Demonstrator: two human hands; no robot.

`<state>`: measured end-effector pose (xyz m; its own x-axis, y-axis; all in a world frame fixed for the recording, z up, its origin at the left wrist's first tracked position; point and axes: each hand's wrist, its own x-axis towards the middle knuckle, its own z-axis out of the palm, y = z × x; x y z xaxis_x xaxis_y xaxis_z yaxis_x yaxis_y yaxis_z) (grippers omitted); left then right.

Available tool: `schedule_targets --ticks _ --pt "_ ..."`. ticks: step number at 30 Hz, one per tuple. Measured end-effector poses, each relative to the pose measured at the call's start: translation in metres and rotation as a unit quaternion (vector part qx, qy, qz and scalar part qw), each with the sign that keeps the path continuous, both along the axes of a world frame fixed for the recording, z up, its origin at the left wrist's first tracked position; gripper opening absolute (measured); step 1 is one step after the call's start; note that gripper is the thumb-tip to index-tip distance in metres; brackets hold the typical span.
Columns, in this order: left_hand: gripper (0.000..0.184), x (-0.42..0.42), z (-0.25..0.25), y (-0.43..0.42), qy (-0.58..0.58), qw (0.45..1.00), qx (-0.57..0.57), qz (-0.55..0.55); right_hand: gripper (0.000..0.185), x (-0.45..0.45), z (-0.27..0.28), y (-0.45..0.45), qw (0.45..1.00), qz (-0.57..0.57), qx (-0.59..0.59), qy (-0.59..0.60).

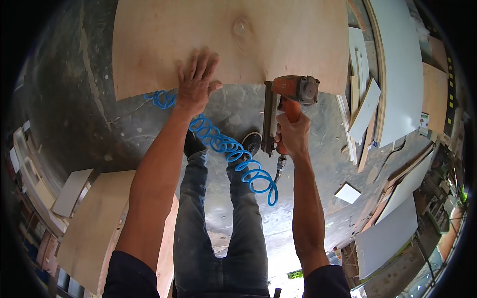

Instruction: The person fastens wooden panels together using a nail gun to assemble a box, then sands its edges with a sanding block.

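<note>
Being gripped in the right hand [293, 133], the orange nail gun [292, 88] is seen at the near edge of the large plywood sheet [293, 39]; whether the edge is actually touched by its nose cannot be told. The handle is wrapped by curled fingers; the trigger finger cannot be made out well. The left hand [195, 89] is laid palm down on the sheet, close to the same edge, fingers spread, nothing grasped. The sheet is placed in front of the person, at the top of the view; its support is hidden. Handling, as judged: the gun is likely hard, fairly heavy and weighted toward its head, so it is best taken by the handle, with fingers kept clear of the nose. Some springy drag is to be expected from the blue coiled hose [231, 149], which is joined below the handle by a metal fitting [281, 163] and strung across in front of the jeans [195, 218]. The sheet is judged stiff but slightly bendy, awkward more than heavy; its smooth face could be slid under a flat palm, and splinters could be picked up at the raw edge. Best lifted by two opposite edges.
</note>
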<state>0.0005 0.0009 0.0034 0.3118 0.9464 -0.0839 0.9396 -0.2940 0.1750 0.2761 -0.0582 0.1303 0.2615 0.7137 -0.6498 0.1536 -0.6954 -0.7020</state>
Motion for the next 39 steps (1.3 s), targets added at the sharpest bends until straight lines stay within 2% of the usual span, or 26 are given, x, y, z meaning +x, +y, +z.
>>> schedule_targets --ticks 6,8,15,19,21,22,26,28,30,31,33,36,39 --pt "0.078 0.001 -0.004 0.0 -0.003 1.0 0.023 -0.006 0.016 -0.002 -0.003 -0.004 0.999 -0.021 -0.005 0.033" --pt "0.078 0.005 0.0 -0.001 0.009 1.0 -0.024 0.001 0.015 -0.004 -0.003 -0.005 0.999 -0.02 -0.008 0.028" --pt "0.076 0.005 0.002 0.002 -0.001 1.0 -0.016 -0.003 0.011 -0.007 -0.007 -0.007 0.999 -0.033 -0.009 0.023" --pt "0.081 0.005 -0.005 -0.001 -0.052 0.998 -0.011 -0.013 0.013 -0.01 -0.006 -0.007 0.999 -0.043 -0.015 0.0" --pt "0.085 0.006 0.002 0.002 -0.069 0.995 -0.074 -0.014 0.014 -0.017 -0.003 -0.009 0.999 -0.044 0.002 -0.002" --pt "0.085 0.004 0.004 0.002 -0.112 0.988 -0.103 -0.022 0.014 -0.02 -0.004 -0.012 0.998 -0.057 -0.002 -0.006" --pt "0.082 -0.025 -0.002 -0.008 -0.188 0.975 -0.116 0.004 0.018 -0.048 0.007 -0.03 0.993 -0.115 -0.011 0.021" --pt "0.079 -0.055 0.004 -0.032 -0.162 0.967 -0.111 0.16 0.018 -0.074 0.022 -0.039 0.982 -0.182 -0.035 0.049" --pt "0.078 -0.09 0.022 -0.05 -0.112 0.956 -0.118 0.245 0.02 -0.104 0.034 -0.049 0.969 -0.228 -0.045 0.085" --pt "0.078 -0.109 0.028 -0.057 -0.117 0.955 -0.108 0.252 0.021 -0.119 0.04 -0.054 0.963 -0.244 -0.049 0.104" --pt "0.077 -0.141 0.03 -0.063 -0.282 0.887 -0.212 0.297 0.02 -0.148 0.039 -0.062 0.962 -0.242 -0.038 0.12" --pt "0.076 -0.167 0.014 -0.061 -0.35 0.86 -0.168 0.33 0.019 -0.195 0.04 -0.058 0.957 -0.24 -0.044 0.16" --pt "0.075 -0.171 0.012 -0.05 -0.336 0.86 -0.178 0.34 0.02 -0.25 0.043 -0.044 0.951 -0.231 -0.052 0.198"
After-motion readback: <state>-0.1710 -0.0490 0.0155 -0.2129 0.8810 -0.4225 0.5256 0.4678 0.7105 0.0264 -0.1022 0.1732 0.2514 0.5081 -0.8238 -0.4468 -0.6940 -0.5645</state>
